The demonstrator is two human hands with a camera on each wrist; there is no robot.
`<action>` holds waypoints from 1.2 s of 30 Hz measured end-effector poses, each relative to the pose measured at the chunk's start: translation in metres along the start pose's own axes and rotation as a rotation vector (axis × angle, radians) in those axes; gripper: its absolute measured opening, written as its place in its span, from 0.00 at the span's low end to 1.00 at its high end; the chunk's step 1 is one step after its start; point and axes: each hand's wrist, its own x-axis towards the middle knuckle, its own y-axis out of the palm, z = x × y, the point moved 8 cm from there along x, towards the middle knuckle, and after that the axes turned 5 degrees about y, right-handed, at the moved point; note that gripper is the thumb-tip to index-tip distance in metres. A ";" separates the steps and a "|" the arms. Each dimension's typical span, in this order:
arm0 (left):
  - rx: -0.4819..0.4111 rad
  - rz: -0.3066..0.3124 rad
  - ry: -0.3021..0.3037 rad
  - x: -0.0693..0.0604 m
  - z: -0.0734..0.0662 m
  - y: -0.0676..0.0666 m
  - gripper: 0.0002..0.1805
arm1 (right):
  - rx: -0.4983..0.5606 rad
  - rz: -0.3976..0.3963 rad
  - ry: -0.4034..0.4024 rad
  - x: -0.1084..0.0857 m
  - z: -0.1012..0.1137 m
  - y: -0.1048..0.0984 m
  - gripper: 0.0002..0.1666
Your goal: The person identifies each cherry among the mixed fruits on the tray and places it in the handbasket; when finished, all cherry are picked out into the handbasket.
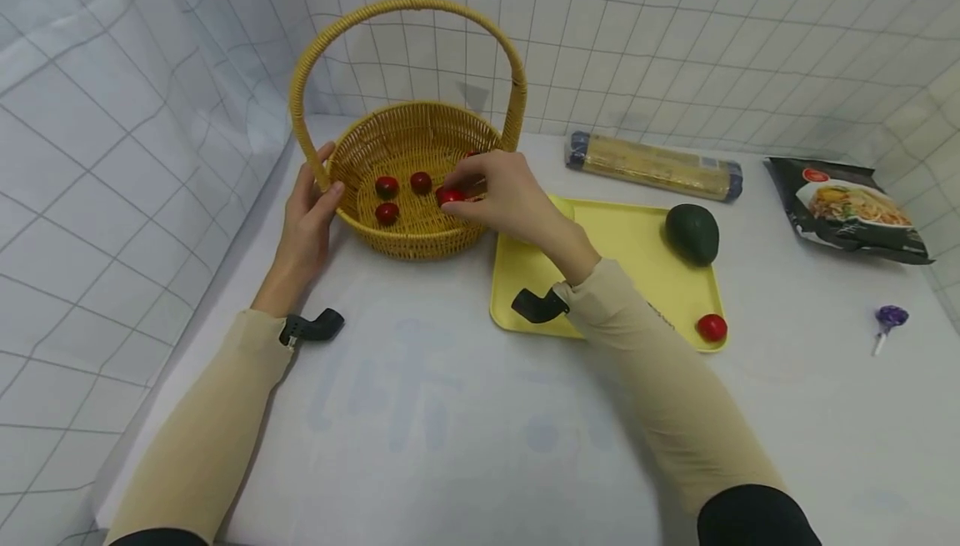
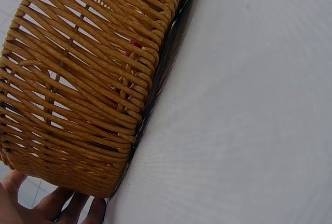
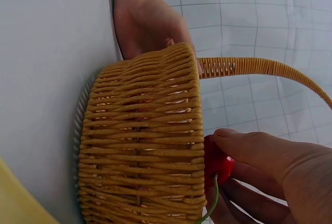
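A wicker basket (image 1: 420,246) with a tall arched handle stands at the back left of the table, several red cherries (image 1: 387,187) lying inside it. My left hand (image 1: 303,217) grips the basket's left rim at the foot of the handle; in the left wrist view its fingers (image 2: 54,203) wrap behind the basket wall. Over the right side of the basket, my right hand (image 1: 502,196) pinches a cherry (image 3: 218,162) between thumb and fingers. A green stem hangs from that cherry in the right wrist view, next to the rim.
Right of the basket lies a yellow tray (image 1: 517,321) with an avocado (image 1: 692,234) and another cherry (image 1: 712,328) on it. Behind it is a long golden packet (image 1: 652,166). A black noodle packet (image 1: 847,208) and a purple lollipop (image 1: 891,318) lie farther right.
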 end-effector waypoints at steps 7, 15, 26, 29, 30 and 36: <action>0.007 -0.002 0.000 0.000 -0.002 0.001 0.33 | 0.000 -0.024 -0.018 0.017 0.017 0.008 0.14; 0.000 -0.001 0.005 0.001 0.002 0.004 0.33 | -0.014 -0.032 0.027 0.031 0.010 0.023 0.13; 0.013 0.005 0.008 0.001 0.002 0.008 0.32 | -0.048 -0.047 0.024 0.020 0.005 0.004 0.16; 0.008 0.006 0.003 0.000 0.001 0.007 0.32 | -0.067 -0.063 0.012 0.009 0.004 -0.009 0.17; 0.005 0.006 -0.001 0.000 0.001 0.006 0.32 | -0.078 -0.066 0.015 0.006 0.002 -0.012 0.17; 0.010 -0.008 -0.007 -0.001 0.000 0.001 0.33 | -0.087 -0.068 0.017 -0.017 -0.003 -0.031 0.16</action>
